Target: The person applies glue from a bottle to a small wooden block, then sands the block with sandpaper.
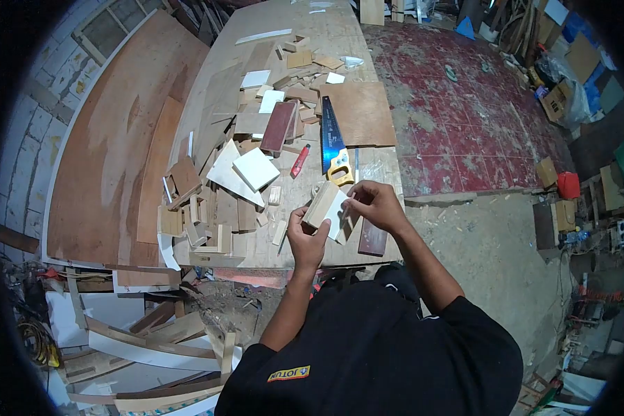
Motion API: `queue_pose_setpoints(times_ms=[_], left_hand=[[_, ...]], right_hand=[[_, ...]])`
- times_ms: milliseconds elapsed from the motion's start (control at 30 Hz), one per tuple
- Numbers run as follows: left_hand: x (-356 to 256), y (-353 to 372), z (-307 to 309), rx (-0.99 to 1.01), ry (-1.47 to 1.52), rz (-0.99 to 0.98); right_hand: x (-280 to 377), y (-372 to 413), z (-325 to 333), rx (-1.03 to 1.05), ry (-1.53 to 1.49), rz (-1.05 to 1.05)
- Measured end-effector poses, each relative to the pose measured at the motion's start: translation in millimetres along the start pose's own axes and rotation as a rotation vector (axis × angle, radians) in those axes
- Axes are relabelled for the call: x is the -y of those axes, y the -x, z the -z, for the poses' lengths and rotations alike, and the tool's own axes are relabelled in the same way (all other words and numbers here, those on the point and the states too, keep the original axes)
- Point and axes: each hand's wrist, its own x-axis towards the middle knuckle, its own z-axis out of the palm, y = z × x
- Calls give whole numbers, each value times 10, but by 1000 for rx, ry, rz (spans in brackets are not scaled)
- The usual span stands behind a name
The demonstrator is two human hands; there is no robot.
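Observation:
My left hand is wrapped round a pale wooden block just above the near edge of the workbench. Against that block stands a white-faced board piece. The thumb and fingers of my right hand are pinched at the right edge of this white-faced piece; the exact contact is partly hidden by the fingers. Just beyond my hands lies a handsaw with a blue blade and yellow handle. Left of the saw is a red utility knife. A dark reddish board strip lies below my right hand.
Wood offcuts cover the bench's left and middle, including a white square piece and a reddish-brown block. A thin plywood sheet lies right of the saw. Large panels lean at left; a red tiled floor is at right.

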Motion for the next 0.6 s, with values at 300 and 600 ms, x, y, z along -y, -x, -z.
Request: queue_pose_setpoints(times_ms=[300,600], left_hand=[[-37,15,-18,-12,-17,-38],[37,-2,-7,4,7,-10]], right_hand=[[88,42,3,25,155,25],[141,132,-93,144,196,197]])
